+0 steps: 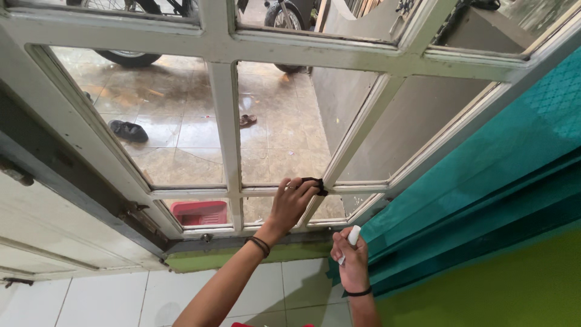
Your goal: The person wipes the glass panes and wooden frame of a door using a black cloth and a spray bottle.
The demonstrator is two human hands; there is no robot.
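Black cloth (315, 184) meets white window frame (227, 130) — teal curtain (484, 175) beside.

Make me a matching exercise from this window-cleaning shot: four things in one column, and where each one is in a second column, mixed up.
Things:
1. dark cloth
2. white spray bottle
3. red basin
4. dark shoe

Places:
A. on the wet tiled floor outside, behind the upper left pane
B. in the right hand
C. pressed to the window frame by the left hand
D. outside, behind the bottom pane

Pairs: 1-C, 2-B, 3-D, 4-A
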